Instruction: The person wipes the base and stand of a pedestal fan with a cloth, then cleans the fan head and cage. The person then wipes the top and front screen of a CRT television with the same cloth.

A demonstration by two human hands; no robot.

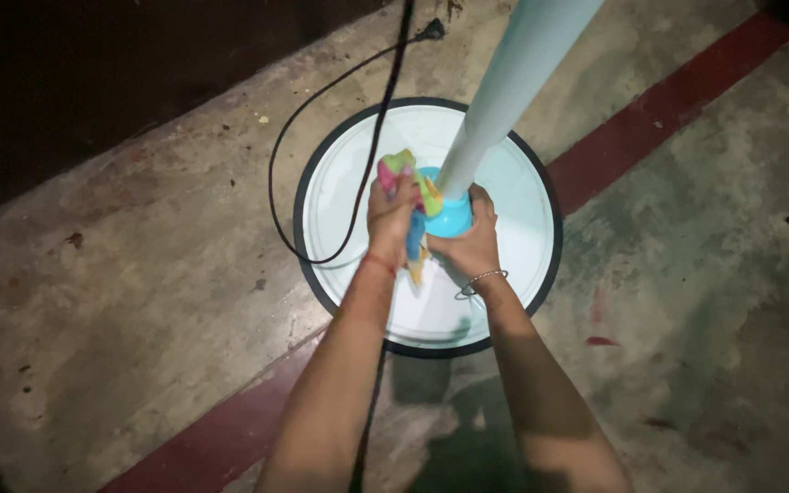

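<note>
left hand [392, 217] clenched on a multicoloured cloth [410, 183], pressed against the blue collar [449, 217] at the foot of the pale pole [504, 87]. right hand [473, 242] wrapped round that collar, over the round white base [513, 274] on the concrete floor [139, 274]; black cord [321, 100] trailing left.

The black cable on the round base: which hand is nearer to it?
Left. The left hand, holding a colourful cloth, is right beside the cable, which passes along its left side. The right hand is farther away, on the blue collar.
</note>
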